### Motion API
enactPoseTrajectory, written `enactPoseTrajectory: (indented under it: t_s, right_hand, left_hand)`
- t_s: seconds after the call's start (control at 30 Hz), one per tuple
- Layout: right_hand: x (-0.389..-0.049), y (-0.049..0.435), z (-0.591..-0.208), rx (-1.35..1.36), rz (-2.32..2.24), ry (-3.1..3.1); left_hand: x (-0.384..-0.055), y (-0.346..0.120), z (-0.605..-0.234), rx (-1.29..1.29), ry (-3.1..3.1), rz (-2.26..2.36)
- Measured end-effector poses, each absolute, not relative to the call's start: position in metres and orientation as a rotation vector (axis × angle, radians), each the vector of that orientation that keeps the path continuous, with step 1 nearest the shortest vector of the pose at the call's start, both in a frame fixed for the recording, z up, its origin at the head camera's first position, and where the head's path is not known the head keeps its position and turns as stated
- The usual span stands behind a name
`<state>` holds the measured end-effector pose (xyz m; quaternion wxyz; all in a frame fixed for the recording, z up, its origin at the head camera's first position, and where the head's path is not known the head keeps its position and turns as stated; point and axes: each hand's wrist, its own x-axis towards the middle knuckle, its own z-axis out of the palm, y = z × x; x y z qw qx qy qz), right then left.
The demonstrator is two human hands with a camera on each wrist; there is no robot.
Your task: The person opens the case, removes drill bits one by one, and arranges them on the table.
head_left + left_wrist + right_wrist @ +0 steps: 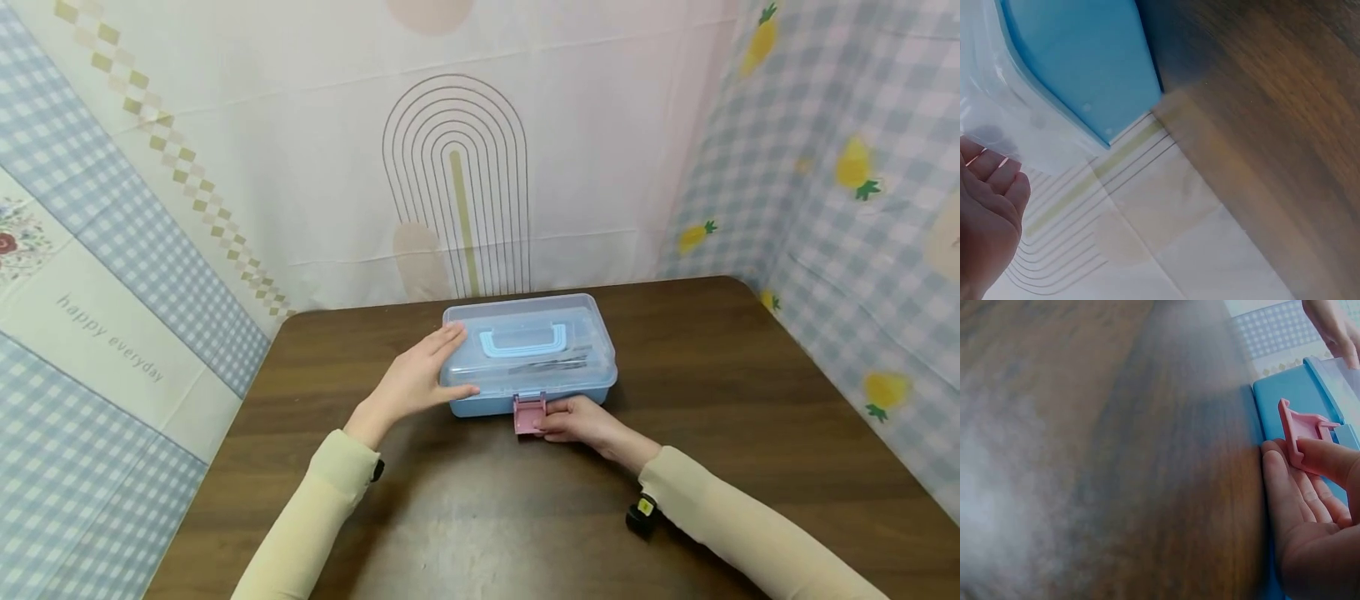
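A blue plastic storage box (pixel 487 407) with a clear lid (pixel 517 321) and a light-blue handle (pixel 525 348) stands at the far side of the table. Dark slender items (pixel 551 363) show through the lid. My left hand (pixel 420 375) rests on the lid's left end, fingers and thumb extended. At the box's front, a pink latch (pixel 528 414) hangs swung out from the lid. My right hand (pixel 581 423) pinches the latch's right side between thumb and fingers; the right wrist view shows the thumb on the pink latch (pixel 1300 434) and the other fingers beside the box wall.
The brown wooden table (pixel 465 508) extends around the box. Behind it hangs a pale patterned cloth (pixel 322 167), with checked cloth (pixel 840 250) on the right side. The box sits close to the table's back edge.
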<state>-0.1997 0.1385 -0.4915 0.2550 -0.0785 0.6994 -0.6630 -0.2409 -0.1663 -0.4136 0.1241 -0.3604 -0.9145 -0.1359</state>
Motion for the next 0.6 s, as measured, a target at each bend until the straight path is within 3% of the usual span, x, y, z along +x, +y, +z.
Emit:
enactPoseTrajectory:
  t_s: [0.6]
  right_hand:
    - [-0.2029, 0.1401, -0.489, -0.261, -1.732, 1.914]
  left_hand:
    - [-0.2454, -0.1659, -0.4119, -1.204, -2.537, -0.264]
